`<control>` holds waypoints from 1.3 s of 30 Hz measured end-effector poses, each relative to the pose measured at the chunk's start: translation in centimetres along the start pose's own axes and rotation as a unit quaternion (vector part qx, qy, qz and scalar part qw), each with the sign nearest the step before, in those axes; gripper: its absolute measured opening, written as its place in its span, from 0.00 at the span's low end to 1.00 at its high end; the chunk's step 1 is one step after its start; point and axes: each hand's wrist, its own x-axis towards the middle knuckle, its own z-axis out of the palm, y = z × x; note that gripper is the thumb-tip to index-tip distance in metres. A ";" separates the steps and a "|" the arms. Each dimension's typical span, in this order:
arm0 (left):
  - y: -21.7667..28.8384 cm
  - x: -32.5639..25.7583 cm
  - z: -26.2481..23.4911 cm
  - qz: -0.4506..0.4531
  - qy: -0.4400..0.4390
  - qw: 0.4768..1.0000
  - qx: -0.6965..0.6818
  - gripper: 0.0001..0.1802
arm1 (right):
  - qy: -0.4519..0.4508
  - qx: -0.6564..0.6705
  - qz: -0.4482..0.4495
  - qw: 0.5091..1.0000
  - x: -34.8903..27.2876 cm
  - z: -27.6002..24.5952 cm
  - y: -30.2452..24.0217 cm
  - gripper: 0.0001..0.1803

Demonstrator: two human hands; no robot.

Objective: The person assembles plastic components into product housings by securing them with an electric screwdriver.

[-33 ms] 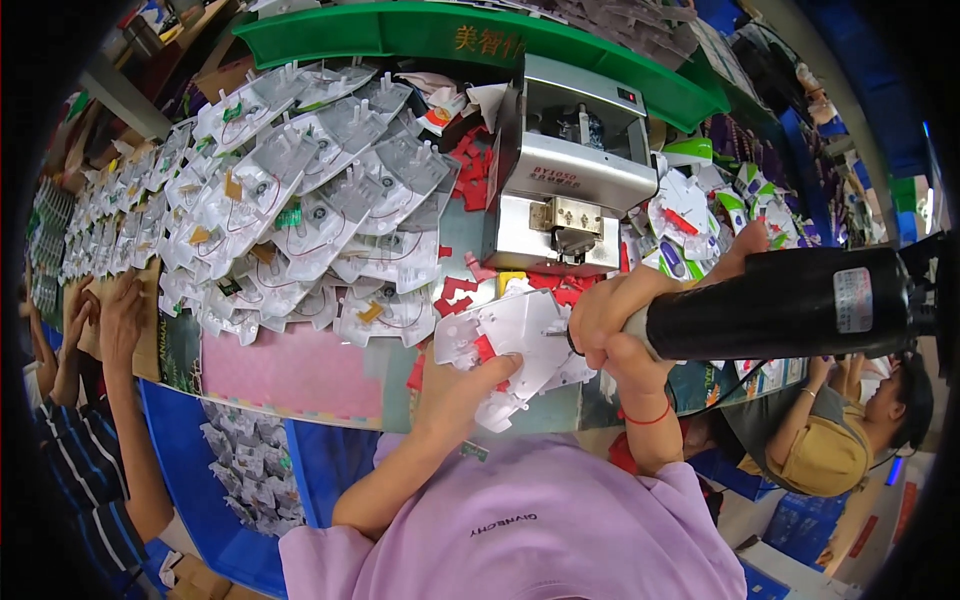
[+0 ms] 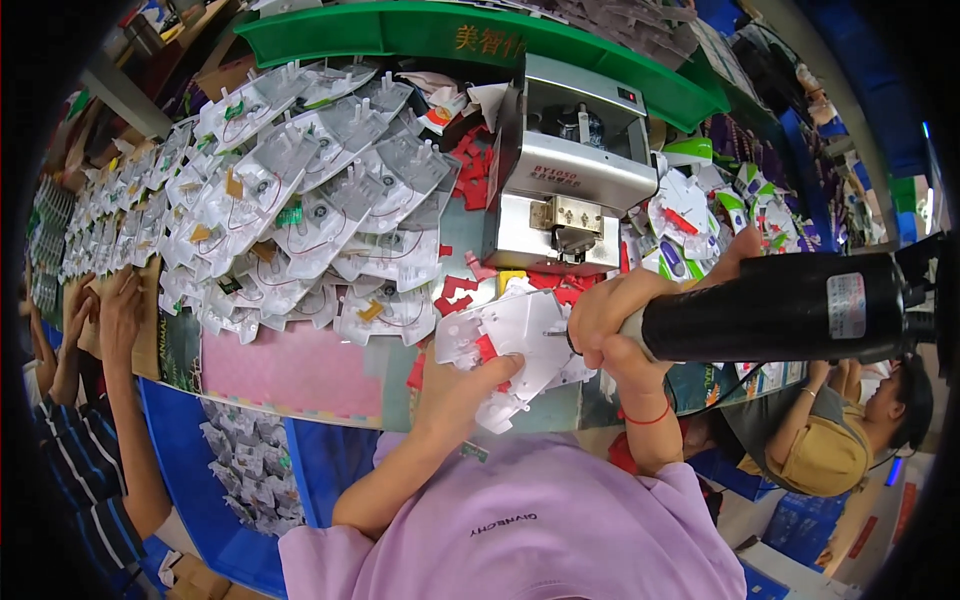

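Note:
My left hand [image 2: 462, 392] grips a white plastic housing [image 2: 530, 345] by its near left side, the thumb pressed on top beside a red plastic piece [image 2: 486, 347] fitted in it. In my right hand [image 2: 628, 315] is a black electric screwdriver [image 2: 770, 308], lying nearly level with its body out to the right. Its thin bit points left over the right part of the housing; whether it touches a screw I cannot make out. My right fingers wrap round the pale front end of the tool. Several loose red pieces [image 2: 458, 288] lie just beyond the housing.
A metal screw feeder [image 2: 560, 190] stands straight ahead, before a long green tray [image 2: 380, 35]. White housings with wires [image 2: 310, 200] pile up at left; white, green and purple parts [image 2: 690, 215] lie at right. A blue bin [image 2: 225, 530] sits below left. Other people work at both sides.
The rear of the electric screwdriver has shifted slightly down and to the left. The housing and my left hand stay in place.

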 end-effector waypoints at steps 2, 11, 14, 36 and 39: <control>0.1 -0.3 0.1 -0.004 -0.009 1.000 0.004 0.19 | -0.061 0.001 0.006 0.998 -0.6 -0.8 0.1 0.06; 1.6 -1.0 0.1 -0.023 -0.076 0.997 -0.005 0.16 | -0.087 -0.020 -0.010 0.996 -0.2 -0.7 -1.3 0.07; 2.7 -1.6 0.4 -0.038 -0.087 0.995 0.028 0.16 | -0.053 -0.010 -0.033 0.998 0.0 -0.6 -1.3 0.07; -2.2 0.0 -0.9 -0.124 -0.120 0.985 -0.015 0.22 | 0.140 -0.156 -0.006 0.978 3.1 -0.6 1.9 0.05; -1.7 0.1 -0.7 -0.119 -0.135 0.984 -0.007 0.23 | 0.085 0.002 0.052 0.995 1.6 -0.7 0.7 0.05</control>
